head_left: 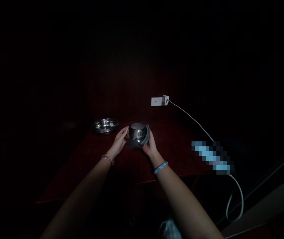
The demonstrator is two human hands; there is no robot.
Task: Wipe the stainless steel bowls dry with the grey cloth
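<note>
Clasping an upturned stainless-steel bowl [137, 133] over a red table [89, 166], left hand [119, 141] and right hand [151, 145] with grey cloth [146, 136] grip opposite sides, best for something likely light, rigid and slippery.

A dark red table [82, 166] is stretching out beneath the left hand [119, 141] and the right hand [152, 145], its near edge passing under the forearms and its far reaches sinking into shadow. Beyond the left hand and off to its left, nested shiny metal dishes [105, 132] are sitting on the surface, hollow side up. Between the hands, an upside-down metal bowl [137, 133] is showing its flat base — dim light is hiding whether it is touching the tabletop. Well right of the right hand, a pixelated blue patch [210, 156] is masking something — its support is staying unclear.
</note>
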